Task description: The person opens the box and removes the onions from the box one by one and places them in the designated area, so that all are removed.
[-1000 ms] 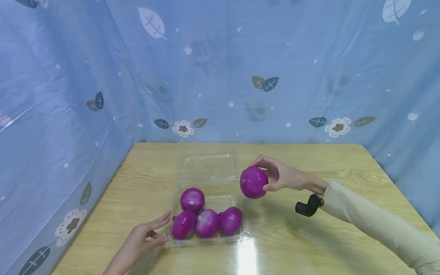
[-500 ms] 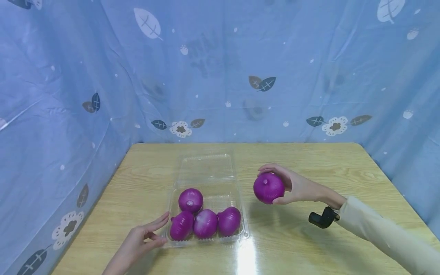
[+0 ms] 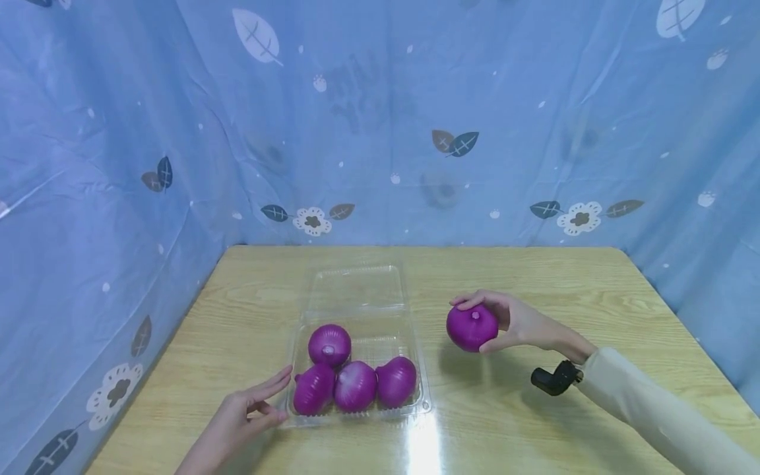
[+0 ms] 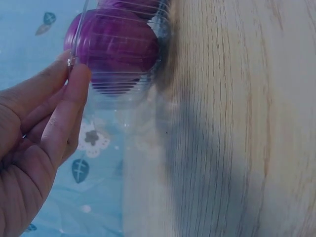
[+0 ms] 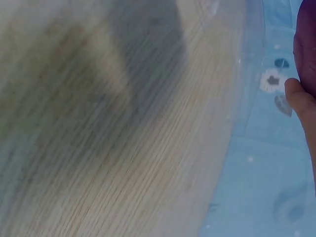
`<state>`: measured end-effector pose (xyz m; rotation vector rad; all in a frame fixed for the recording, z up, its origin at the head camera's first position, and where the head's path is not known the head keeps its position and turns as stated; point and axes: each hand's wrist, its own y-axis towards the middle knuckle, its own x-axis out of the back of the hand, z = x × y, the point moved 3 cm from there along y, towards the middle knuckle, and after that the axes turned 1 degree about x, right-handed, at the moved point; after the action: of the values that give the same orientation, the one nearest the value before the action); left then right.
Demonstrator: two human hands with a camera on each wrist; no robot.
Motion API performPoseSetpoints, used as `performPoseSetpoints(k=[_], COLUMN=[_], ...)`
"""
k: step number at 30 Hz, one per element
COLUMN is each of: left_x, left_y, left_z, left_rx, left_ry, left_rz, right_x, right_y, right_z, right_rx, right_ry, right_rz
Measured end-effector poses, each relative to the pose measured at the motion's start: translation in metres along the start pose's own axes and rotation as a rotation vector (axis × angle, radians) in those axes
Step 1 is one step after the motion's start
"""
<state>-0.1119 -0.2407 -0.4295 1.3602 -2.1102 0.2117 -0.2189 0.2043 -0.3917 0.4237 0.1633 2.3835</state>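
Note:
In the head view my right hand (image 3: 522,324) grips a shiny purple red onion (image 3: 466,331) above the table, right of the clear plastic box. Its thumb lies low on the onion and the fingers reach over the top; the stem nub faces up. The right wrist view catches only the thumb and a dark slice of this onion (image 5: 307,49). My left hand (image 3: 237,419) pinches the left rim of the box (image 3: 424,396), seen close up in the left wrist view. Several red onions (image 3: 356,388) lie inside, one behind a front row; the back right corner holds none.
The box's clear lid (image 3: 356,289) lies folded back on the wooden table (image 3: 534,277). A blue patterned curtain (image 3: 380,119) encloses the back and sides. A black camera mount (image 3: 555,379) sticks out from the right wrist.
My right hand has carried the onion rightward, away from the box's edge, and then slightly lower, turning its stem nub upward. The left hand keeps its hold on the box.

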Motion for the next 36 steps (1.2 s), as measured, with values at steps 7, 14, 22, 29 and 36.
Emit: performPoseSetpoints(k=[7,14,22,29,36], left_x=[0.001,0.000,0.001,-0.001,-0.002], left_y=[0.004,0.006,0.005,0.005,0.002], left_z=[0.003,0.001,0.002,-0.002,-0.003], left_rx=[-0.056,-0.044,-0.059,0.003,0.034], left_ry=[0.021,0.001,0.032,0.007,0.020], left_rz=[-0.016,-0.010,-0.007,0.016,0.004], right_x=[0.024,0.044,0.067,0.081,0.082], right_y=[0.013,0.027,0.051,0.066,0.081], right_z=[-0.016,-0.025,-0.040,-0.058,-0.080], right_rx=[-0.080,-0.055,-0.096,-0.187,-0.292], right_ry=[-0.006,0.009,0.020,0.010,-0.051], right_rz=[-0.131,-0.194,-0.325,-0.416,-0.421])
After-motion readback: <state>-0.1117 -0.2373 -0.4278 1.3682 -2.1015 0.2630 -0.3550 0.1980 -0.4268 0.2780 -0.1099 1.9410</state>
